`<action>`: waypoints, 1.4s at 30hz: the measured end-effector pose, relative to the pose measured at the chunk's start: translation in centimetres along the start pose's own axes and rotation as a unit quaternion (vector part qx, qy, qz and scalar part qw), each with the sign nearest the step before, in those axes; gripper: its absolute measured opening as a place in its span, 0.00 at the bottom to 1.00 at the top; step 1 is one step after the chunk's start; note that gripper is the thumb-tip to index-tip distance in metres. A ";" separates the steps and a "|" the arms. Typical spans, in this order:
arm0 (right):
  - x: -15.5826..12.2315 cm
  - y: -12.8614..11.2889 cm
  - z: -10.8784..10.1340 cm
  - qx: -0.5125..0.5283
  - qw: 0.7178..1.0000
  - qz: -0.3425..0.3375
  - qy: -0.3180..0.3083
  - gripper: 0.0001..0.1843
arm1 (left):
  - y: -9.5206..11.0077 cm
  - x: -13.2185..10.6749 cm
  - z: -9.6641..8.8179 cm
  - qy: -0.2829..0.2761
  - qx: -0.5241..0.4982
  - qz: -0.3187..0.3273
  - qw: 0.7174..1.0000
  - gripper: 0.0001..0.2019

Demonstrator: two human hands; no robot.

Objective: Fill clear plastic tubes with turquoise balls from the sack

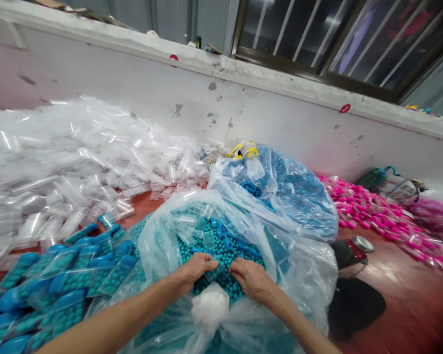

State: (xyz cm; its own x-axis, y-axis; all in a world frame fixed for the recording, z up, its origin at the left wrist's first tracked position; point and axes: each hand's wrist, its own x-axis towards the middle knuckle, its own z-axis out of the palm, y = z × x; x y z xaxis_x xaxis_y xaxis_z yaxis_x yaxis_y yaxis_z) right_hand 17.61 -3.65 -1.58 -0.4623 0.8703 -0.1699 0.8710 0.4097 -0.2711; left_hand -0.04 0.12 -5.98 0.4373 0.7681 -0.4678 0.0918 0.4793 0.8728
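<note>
Reaching into the open clear plastic sack [162, 236], the left hand [197, 269] and right hand [251, 280] met over a heap of small teal beads [221, 248], fingers curled together on a small clear pouch [217, 269] lying on the beads. The beads were round, glossy and uniform, with a few empty pouches scattered on top. Filled teal packets [66, 280] crowded the sack's left side, a tied sack of blue pieces [299, 191] pressed against its far rim, and loose clear pouches [59, 162] banked up beyond. Bare red floor [398, 290] lay open only to the right, before the pink packets [369, 209].
</note>
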 end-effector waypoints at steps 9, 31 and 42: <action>4.2 1.0 -1.5 -0.172 0.984 0.011 0.055 0.18 | 0.9 -0.6 -0.7 -0.007 0.037 -0.006 0.999 0.19; 2.6 -0.2 1.3 0.432 0.898 0.060 0.065 0.19 | -0.6 -1.1 -0.4 -0.042 0.050 0.128 0.990 0.13; 2.0 -2.0 1.4 0.272 0.951 0.014 0.146 0.20 | 0.6 -1.8 1.5 0.068 0.004 0.091 0.994 0.19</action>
State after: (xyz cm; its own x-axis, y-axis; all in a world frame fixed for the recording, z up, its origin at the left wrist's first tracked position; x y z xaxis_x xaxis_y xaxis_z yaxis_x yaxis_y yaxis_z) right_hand 14.73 -3.13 -2.73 -0.3057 0.9499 0.0646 0.6309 0.2529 -0.7335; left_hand 0.60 -1.60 -4.43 0.3223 0.8922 -0.3164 0.0299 0.3245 0.9454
